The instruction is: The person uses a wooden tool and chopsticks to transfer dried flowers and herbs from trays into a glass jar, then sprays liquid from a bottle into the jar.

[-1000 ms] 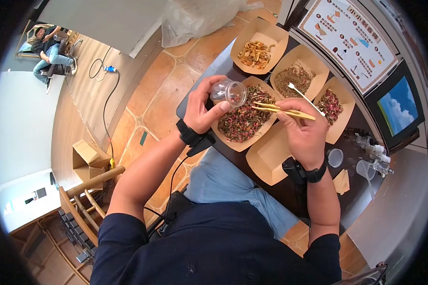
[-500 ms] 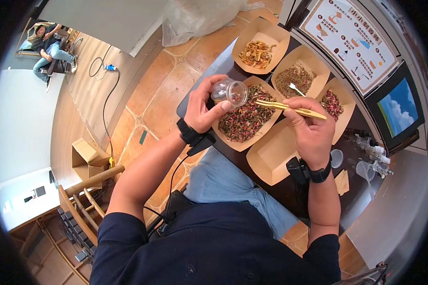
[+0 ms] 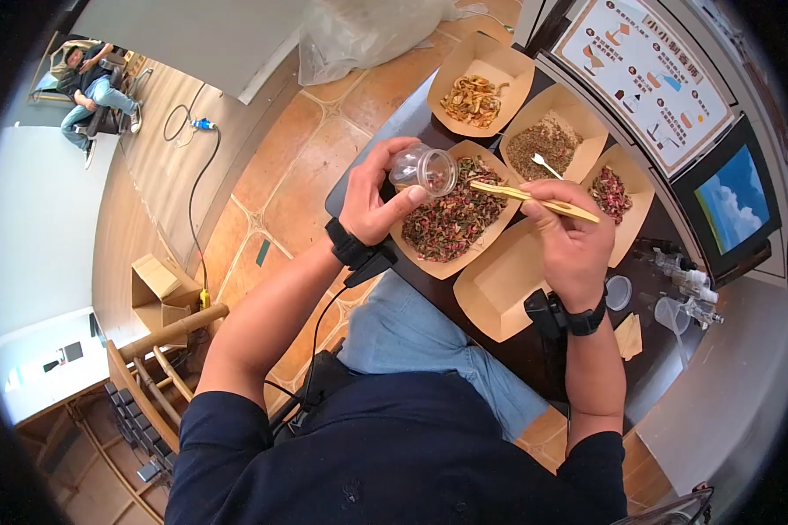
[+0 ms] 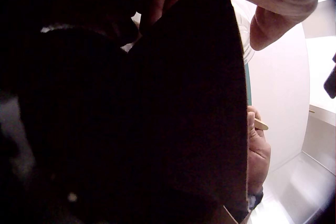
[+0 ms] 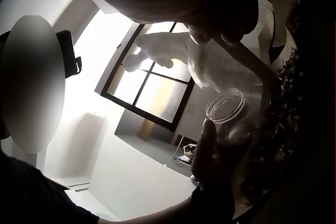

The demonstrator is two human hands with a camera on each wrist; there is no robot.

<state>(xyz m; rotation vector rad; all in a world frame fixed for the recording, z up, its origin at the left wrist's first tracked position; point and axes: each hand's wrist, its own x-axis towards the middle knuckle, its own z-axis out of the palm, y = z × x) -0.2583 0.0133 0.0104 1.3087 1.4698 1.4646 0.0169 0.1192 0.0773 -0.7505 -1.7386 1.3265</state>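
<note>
In the head view the left hand point(image 3: 369, 199) grips a small clear jar point(image 3: 422, 170), its round mouth turned toward the right hand. The right hand point(image 3: 573, 241) pinches yellowish wooden tweezers point(image 3: 538, 200), whose tips lie over a paper tray of mixed dried petals point(image 3: 453, 219), close to the jar's mouth. The right wrist view shows the jar's rim point(image 5: 225, 106) with the left thumb beside it. A dark shape hides most of the left wrist view; part of the right hand point(image 4: 258, 158) shows at its right side.
Other paper trays hold yellowish slices point(image 3: 471, 101), brown crumbs with a white fork point(image 3: 547, 164), and red buds point(image 3: 611, 193). An empty tray point(image 3: 496, 289) sits nearest the lap. A clear lid point(image 3: 618, 292), a plastic cup point(image 3: 671, 312) and small bottles stand at the right.
The right hand has moved slightly right with the tweezers, whose tips have come closer together. A white fork, which leaned out toward the right hand, now shows only in part. The left hand keeps its place.
</note>
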